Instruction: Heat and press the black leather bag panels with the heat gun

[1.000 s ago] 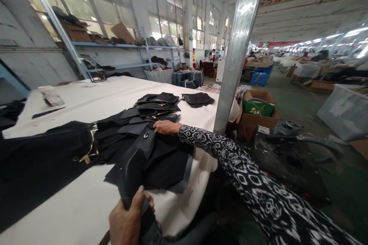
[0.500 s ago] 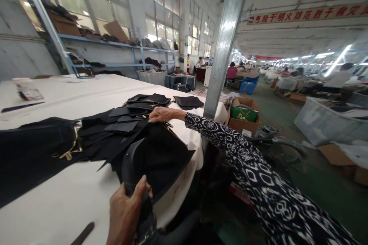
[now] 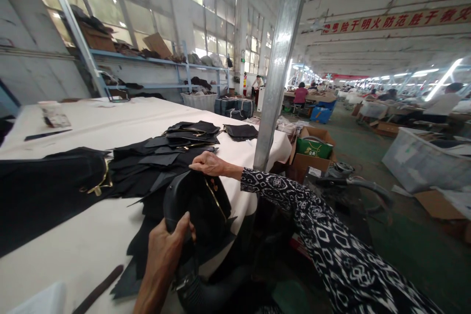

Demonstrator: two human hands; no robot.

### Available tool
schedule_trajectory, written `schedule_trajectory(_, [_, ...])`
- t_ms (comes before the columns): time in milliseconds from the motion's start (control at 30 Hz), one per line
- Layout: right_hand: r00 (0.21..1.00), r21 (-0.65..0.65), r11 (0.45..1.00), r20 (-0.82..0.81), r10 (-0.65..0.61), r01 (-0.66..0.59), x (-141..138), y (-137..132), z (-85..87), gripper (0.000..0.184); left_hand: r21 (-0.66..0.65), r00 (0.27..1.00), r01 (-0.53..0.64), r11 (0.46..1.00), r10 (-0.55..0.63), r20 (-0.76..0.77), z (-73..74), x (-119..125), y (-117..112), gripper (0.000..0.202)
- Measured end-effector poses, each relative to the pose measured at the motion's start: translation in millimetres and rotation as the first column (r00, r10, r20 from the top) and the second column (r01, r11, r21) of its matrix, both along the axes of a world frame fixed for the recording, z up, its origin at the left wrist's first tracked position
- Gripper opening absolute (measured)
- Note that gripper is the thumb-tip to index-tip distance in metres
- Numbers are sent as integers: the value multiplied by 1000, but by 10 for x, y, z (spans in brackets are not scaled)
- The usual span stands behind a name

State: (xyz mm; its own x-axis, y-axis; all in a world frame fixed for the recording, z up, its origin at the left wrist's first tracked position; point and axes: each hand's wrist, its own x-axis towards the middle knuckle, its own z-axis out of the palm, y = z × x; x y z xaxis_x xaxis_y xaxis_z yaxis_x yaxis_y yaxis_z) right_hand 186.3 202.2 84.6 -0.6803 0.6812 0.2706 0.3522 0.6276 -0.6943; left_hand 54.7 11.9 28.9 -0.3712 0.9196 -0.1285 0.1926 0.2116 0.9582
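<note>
Black zippered piece (image 3: 206, 201) hangs at the bench's near right edge, its gold zipper (image 3: 216, 200) facing right; the right hand (image 3: 207, 163) pinches its top edge, fingertips closed together on the cloth; the left hand (image 3: 167, 238) is wrapped firmly around a black nozzle (image 3: 173, 201), its thumb along the side; the nozzle's head overlaps the piece's left side, though I cannot tell whether the two touch; a ribbed hose (image 3: 198, 294) runs from the nozzle's lower end; behind the hands, overlapping black pieces (image 3: 158, 159) lie spread across the white-covered bench (image 3: 88, 235); to their left lies a larger black cloth (image 3: 44, 179) with gold trim at its right end; a dark strip (image 3: 99, 288) lies near the left forearm; a metal post (image 3: 281, 54) stands beyond the right wrist.
</note>
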Motion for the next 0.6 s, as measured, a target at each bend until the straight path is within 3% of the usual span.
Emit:
schedule_trajectory(267, [991,-156,984,-90,-101,87,171,-74,-203,35,-11,986,-151,988,152,65,38,-131,-2,41])
schedule_trajectory(467, [989,-182,981,-119,-85,62,178,-61,-190,37,-25,998,9,1000,-7,68,14,-23,-202,44])
schedule_trajectory(600, [993,-121,991,-95,-72,60,195,-165,-168,33,-19,989,70,997,-67,133,-18,66,-168,43])
